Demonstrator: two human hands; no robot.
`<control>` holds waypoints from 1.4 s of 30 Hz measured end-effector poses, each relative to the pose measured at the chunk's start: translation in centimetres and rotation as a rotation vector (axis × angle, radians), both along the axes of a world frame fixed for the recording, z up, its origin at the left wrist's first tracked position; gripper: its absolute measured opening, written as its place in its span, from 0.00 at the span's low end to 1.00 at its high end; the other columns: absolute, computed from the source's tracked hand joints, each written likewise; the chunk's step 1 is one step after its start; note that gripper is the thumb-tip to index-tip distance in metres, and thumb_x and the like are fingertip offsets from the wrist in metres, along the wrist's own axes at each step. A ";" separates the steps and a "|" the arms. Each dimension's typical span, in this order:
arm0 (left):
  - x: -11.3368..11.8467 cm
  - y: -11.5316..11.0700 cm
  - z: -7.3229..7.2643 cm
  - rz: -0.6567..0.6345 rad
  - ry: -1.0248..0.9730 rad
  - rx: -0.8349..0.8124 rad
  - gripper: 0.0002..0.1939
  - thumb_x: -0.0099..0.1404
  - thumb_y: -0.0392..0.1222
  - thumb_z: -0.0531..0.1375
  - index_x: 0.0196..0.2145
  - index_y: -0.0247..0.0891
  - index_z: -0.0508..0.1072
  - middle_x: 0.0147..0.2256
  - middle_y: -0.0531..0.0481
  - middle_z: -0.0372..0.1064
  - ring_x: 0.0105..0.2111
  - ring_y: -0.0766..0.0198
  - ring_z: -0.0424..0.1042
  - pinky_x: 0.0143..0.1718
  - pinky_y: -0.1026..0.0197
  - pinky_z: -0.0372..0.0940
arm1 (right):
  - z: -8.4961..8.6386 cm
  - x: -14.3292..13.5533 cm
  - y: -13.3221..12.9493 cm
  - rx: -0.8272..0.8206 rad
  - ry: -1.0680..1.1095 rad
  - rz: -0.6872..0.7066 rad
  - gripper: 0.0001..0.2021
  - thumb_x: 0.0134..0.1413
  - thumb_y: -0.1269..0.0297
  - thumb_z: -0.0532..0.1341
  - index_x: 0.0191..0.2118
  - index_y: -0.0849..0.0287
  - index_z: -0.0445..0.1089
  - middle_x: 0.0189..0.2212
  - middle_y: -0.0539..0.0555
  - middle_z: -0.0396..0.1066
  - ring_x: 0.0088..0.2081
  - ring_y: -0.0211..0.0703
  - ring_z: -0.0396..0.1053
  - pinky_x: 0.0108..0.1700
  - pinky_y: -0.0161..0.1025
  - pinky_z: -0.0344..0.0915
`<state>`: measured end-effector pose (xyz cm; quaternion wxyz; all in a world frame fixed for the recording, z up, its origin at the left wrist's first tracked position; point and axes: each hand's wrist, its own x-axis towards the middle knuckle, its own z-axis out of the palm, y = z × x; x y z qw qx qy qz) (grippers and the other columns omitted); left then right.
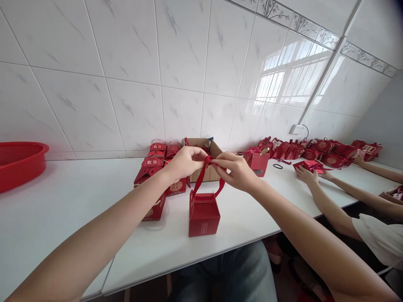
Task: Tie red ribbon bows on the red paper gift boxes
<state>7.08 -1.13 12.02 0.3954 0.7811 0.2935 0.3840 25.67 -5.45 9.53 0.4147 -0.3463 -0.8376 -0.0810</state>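
Observation:
A small red gift box (204,214) stands on the white table below my hands. Two ends of a red ribbon (200,180) rise from its sides and meet in a loop or knot above it. My left hand (188,161) pinches the ribbon at this meeting point from the left. From the right, the fingers of my right hand (231,167) are closed on the same ribbon, close to my left fingertips. Whether the knot is tight cannot be seen behind the fingers.
Patterned red boxes (154,167) stand stacked at left, beside an open cardboard carton (204,174). A red plastic basket (22,163) sits far left. At right are a taller red box (256,161), a black ring (278,166), several piled red boxes and a co-worker's hands (307,174).

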 end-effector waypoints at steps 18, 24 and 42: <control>-9.5 0.2 -4.6 0.398 0.453 0.890 0.11 0.65 0.36 0.50 0.37 0.39 0.72 0.36 0.48 0.73 0.39 0.58 0.70 0.41 0.57 0.64 | -9.3 5.7 -3.0 -0.702 1.292 0.059 0.09 0.47 0.58 0.67 0.24 0.56 0.75 0.27 0.52 0.72 0.38 0.42 0.70 0.38 0.35 0.65; -13.2 -0.8 -9.3 0.624 0.531 0.867 0.10 0.65 0.35 0.50 0.38 0.40 0.71 0.33 0.48 0.74 0.37 0.56 0.69 0.41 0.54 0.59 | -14.9 8.5 -3.9 -0.695 1.561 -0.091 0.08 0.41 0.59 0.71 0.26 0.57 0.75 0.28 0.51 0.72 0.36 0.40 0.71 0.35 0.32 0.67; -14.9 -1.6 -13.4 0.921 0.629 0.912 0.05 0.63 0.35 0.54 0.35 0.40 0.68 0.32 0.48 0.75 0.33 0.55 0.67 0.36 0.54 0.54 | -19.8 11.1 -7.1 -0.743 1.540 -0.382 0.14 0.39 0.55 0.69 0.32 0.57 0.74 0.37 0.54 0.72 0.42 0.47 0.71 0.40 0.40 0.69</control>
